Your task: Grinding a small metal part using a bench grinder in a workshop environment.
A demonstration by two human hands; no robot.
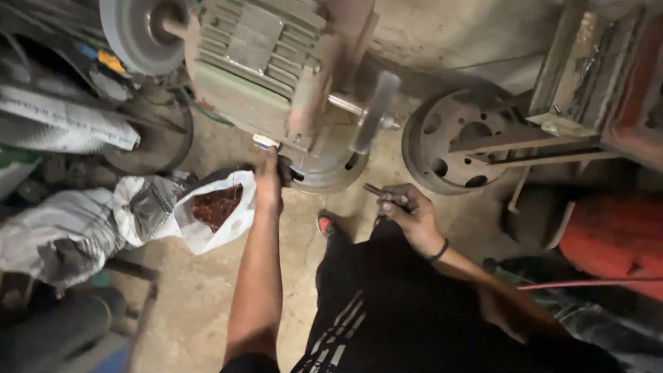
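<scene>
The left hand [269, 181] gripped the near foot of the green motor [266, 65] on the floor while the right hand [409, 214] held a small metal tool [378, 191] just beside it, seemingly readying it for the motor's base.

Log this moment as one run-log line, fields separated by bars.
left hand: gripping base of electric motor | right hand: holding thin metal tool | nearby: white bag, metal wheel | floor: concrete
</scene>
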